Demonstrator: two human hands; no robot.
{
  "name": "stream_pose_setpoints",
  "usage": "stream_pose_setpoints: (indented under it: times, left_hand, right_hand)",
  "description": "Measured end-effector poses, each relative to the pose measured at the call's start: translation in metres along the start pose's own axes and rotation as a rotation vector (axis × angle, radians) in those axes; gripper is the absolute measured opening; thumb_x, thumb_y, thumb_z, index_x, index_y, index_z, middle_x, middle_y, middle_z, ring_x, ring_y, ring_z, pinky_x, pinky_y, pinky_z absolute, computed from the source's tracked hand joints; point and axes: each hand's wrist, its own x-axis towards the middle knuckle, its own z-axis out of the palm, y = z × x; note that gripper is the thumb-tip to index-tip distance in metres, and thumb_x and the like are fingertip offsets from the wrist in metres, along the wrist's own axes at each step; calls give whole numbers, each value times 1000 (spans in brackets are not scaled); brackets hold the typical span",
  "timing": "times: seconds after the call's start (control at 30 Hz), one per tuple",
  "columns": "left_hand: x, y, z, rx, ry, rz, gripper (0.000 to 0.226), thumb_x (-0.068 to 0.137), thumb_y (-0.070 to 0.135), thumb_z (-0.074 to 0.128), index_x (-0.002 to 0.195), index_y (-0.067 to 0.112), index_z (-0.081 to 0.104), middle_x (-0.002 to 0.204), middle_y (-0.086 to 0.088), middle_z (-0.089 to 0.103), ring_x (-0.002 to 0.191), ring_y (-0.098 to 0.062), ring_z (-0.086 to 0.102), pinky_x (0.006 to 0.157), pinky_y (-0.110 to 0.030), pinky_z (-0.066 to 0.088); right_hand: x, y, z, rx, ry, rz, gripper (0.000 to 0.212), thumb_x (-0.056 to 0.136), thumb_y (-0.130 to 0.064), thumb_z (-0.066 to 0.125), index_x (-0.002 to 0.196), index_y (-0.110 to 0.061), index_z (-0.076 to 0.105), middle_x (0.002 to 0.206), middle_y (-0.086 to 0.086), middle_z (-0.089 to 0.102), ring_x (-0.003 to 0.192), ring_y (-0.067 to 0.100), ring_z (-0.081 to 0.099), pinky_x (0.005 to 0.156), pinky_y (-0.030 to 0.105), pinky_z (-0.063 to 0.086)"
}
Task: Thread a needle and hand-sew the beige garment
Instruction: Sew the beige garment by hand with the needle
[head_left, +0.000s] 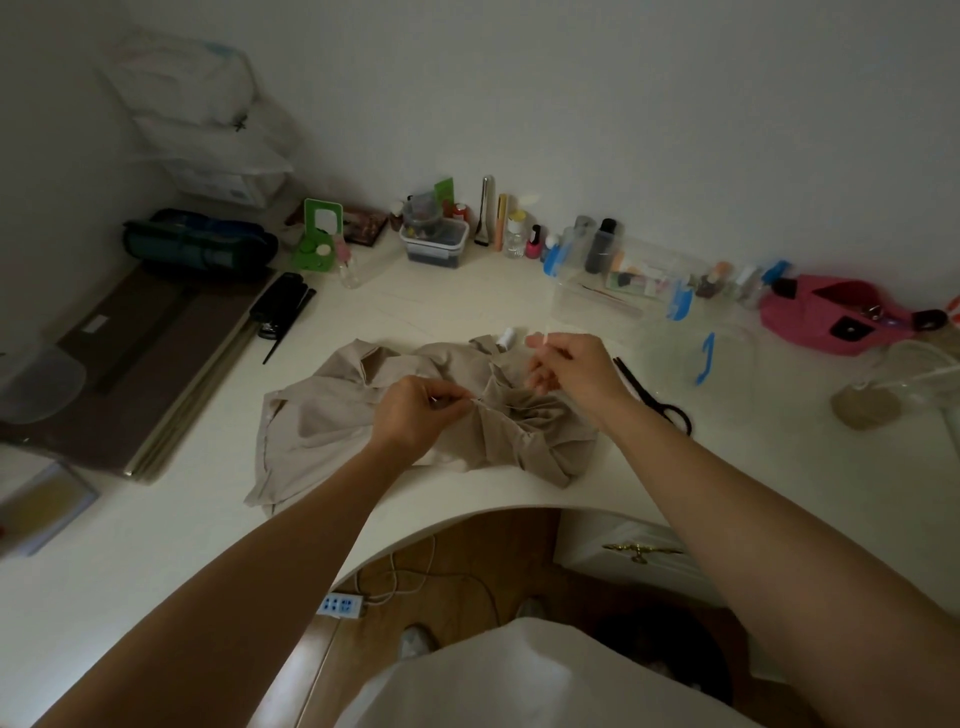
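Note:
The beige garment (332, 426) lies crumpled on the white table in front of me. My left hand (415, 415) hovers over its middle and pinches a thin needle (475, 399) between thumb and fingers. My right hand (566, 369) is raised above the garment's right side, its fingers curled and pinching what looks like a thread end; the thread itself is too fine to make out. A small white thread spool (505, 339) stands upright just behind the garment, left of my right hand.
Black scissors (655, 399) lie right of the garment. A clear box (618, 291) with blue clips, bottles and a pink pouch (831, 317) line the back right. A black comb (283, 312), brown boards (150, 364) and a green holder (317, 239) sit at left. The table edge curves in front.

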Motion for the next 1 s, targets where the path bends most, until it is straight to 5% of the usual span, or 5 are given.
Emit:
stream_pose_setpoints:
  times: [0.07, 0.2, 0.4, 0.6, 1.0]
  left_hand:
    - [0, -2, -1, 4, 3, 3, 9, 85, 29, 71, 92, 30, 76, 86, 14, 71, 82, -5, 62, 82, -41, 54]
    - [1, -5, 1, 14, 24, 2, 8, 84, 30, 72, 91, 30, 76, 84, 15, 71, 80, -4, 62, 79, -39, 55]
    - [1, -8, 3, 42, 44, 1, 9, 84, 31, 72, 90, 28, 76, 78, 15, 69, 67, -1, 55, 67, -27, 48]
    - [-2, -8, 3, 30, 52, 35, 10, 83, 28, 73, 92, 25, 76, 71, 16, 64, 61, -1, 52, 61, -23, 41]
    - [-9, -12, 0, 56, 87, 193, 6, 81, 23, 74, 87, 23, 73, 74, 7, 67, 67, -10, 59, 66, -36, 52]
  right_hand:
    - [-8, -4, 7, -9, -66, -20, 17, 98, -7, 55, 112, -11, 62, 85, 7, 73, 51, 12, 63, 45, 17, 44]
    - [-17, -2, 20, -16, -67, -36, 2, 94, -8, 62, 92, -7, 63, 82, 5, 73, 41, 7, 53, 48, 18, 44]
    - [-25, 6, 28, 80, -248, 198, 2, 96, -11, 60, 96, -9, 58, 81, 4, 63, 51, 8, 63, 38, 15, 36]
    - [-25, 19, 34, 130, -283, 208, 8, 94, -6, 61, 88, -9, 57, 91, 10, 61, 81, 21, 66, 71, 33, 60]
    - [-21, 24, 27, 6, -318, -12, 10, 90, 1, 65, 99, -2, 68, 78, 9, 72, 72, 19, 73, 66, 24, 58]
